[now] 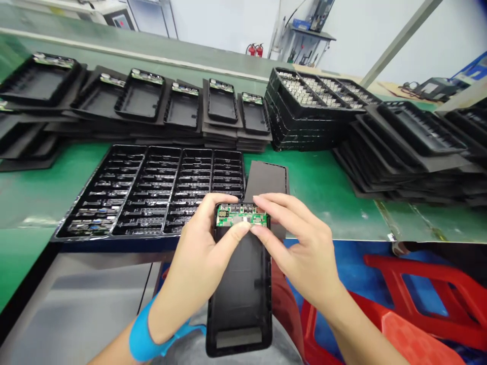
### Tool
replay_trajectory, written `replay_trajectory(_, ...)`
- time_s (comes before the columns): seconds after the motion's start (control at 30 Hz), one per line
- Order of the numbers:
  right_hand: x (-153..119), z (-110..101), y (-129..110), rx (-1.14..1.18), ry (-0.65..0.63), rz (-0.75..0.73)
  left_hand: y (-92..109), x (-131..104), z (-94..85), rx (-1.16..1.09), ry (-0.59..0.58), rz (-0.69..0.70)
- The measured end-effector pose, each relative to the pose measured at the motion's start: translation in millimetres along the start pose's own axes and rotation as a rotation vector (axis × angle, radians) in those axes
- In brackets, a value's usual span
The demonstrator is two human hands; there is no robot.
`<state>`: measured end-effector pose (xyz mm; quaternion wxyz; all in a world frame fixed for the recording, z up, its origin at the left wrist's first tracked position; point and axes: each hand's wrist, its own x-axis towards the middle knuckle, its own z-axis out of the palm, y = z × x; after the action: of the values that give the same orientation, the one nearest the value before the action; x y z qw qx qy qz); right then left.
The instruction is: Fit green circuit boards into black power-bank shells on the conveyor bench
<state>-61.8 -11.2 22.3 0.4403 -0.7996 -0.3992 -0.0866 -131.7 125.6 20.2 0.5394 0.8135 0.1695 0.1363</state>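
Observation:
A black plastic power bank shell is held over my lap, its open side facing up. Across its far end lies a green circuit board with a small digit display. My left hand grips the shell's left side, thumb pressing on the board's near edge. With thumb and fingers, my right hand pinches the far right end of the shell and board. A blue wrist strap is on my left wrist. Just beyond the hands, another dark shell lies on the bench.
A black compartment tray sits on the green bench, with several boards in its near-left slots. Shells with boards are stacked behind it. Stacked parts trays and more shells stand at right. Red stools are below.

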Motion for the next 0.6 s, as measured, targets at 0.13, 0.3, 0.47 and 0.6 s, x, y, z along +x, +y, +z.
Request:
replay_trajectory(0.13, 6, -7, 1, -0.032, -0.089, -0.097, 1, -3, -3.7, -0.027, -0.035, 0.024)
replay_trajectory(0.3, 4, -11, 0, -0.045, -0.05, -0.09, 2, -12, -5.7, -0.343, -0.149, -0.131)
replay_trajectory(0.47, -1, -10, 0, -0.033, -0.023, -0.068, 4, -17, -3.5, -0.496, -0.122, -0.216)
replay_trajectory(0.6, -4, -9, -2, -0.038, -0.021, -0.051, 7, -18, -0.2, -0.562, -0.081, -0.236)
